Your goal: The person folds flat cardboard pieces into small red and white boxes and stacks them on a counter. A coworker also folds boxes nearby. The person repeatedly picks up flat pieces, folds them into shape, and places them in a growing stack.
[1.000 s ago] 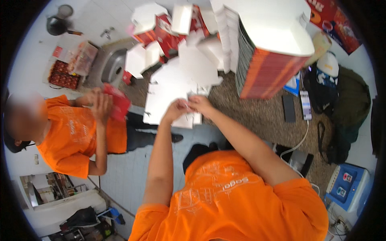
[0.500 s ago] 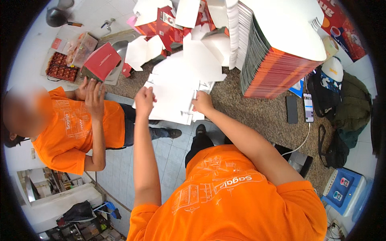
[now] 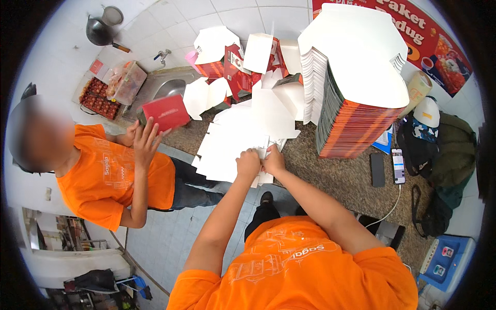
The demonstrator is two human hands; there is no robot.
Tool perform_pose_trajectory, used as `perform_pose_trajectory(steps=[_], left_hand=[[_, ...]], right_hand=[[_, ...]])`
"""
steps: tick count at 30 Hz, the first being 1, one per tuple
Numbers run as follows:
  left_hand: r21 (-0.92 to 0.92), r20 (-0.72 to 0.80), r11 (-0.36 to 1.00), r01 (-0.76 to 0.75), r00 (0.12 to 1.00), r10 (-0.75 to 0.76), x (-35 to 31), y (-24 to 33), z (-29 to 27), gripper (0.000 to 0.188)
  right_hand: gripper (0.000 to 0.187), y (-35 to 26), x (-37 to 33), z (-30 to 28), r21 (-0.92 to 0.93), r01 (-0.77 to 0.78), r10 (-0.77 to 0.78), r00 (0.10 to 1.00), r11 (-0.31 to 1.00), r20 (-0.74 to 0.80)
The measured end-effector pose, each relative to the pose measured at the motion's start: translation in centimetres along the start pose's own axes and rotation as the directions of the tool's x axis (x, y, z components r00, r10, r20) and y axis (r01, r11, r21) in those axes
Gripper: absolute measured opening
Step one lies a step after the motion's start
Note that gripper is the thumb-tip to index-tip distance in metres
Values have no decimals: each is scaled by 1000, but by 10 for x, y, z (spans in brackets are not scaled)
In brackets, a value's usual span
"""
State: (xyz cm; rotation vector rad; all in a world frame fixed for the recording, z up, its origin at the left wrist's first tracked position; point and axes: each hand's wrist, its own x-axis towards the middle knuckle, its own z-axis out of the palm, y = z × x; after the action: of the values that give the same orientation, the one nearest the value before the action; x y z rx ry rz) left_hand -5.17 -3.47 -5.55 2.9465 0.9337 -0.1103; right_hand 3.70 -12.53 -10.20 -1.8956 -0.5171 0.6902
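Note:
White unfolded box cardboard (image 3: pixel 223 150) lies in loose layers at the counter's front edge. My left hand (image 3: pixel 248 165) is closed over its right side, its fingers curled against the board. Close beside it, nearly touching, my right hand (image 3: pixel 274 161) pinches the slotted edge of the same cardboard. The exact grip of the fingertips is partly hidden by the hands. Just behind, a white box flap (image 3: pixel 268 108) stands up from the pile.
A tall stack of nested red-and-white cartons (image 3: pixel 356 116) stands on the right. Folded boxes (image 3: pixel 238 72) crowd the back by a sink (image 3: pixel 170 88). At left a co-worker holds a red box (image 3: pixel 166 112). Two phones (image 3: pixel 398 166) lie on the stone counter (image 3: pixel 320 173).
My left hand has moved right across the cardboard to join my right hand at its right edge. The view has shifted. The co-worker's red box has tilted and moved.

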Motion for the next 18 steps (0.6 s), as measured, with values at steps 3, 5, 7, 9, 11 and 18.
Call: perform_pose_trajectory(steps=[3, 5, 7, 9, 11, 18], left_hand=[[-66, -81, 991, 118, 989, -123, -5, -23, -3, 25], [-107, -96, 977, 182, 977, -192, -4, -44, -29, 25], [-103, -93, 978, 183, 977, -192, -9, -82, -68, 26], [-131, -163, 983, 131, 975, -151, -6, -95, -113, 24], [-150, -236, 984, 93, 963, -127, -1, -90, -150, 24], [-564, 204, 814, 138, 979, -24, 8, -88, -98, 39]], right_hand=[[51, -8, -8, 6, -15, -2, 2, 999, 1000, 35], [55, 15, 4, 14, -64, 27, -25, 999, 998, 21], [56, 14, 3, 15, -89, 2, 0, 1000, 996, 23], [57, 7, 6, 11, -112, -9, 8, 1000, 994, -12], [57, 6, 12, 2, -67, -4, 1, 999, 998, -35], [54, -22, -8, -6, -211, 192, -215, 973, 958, -89]])
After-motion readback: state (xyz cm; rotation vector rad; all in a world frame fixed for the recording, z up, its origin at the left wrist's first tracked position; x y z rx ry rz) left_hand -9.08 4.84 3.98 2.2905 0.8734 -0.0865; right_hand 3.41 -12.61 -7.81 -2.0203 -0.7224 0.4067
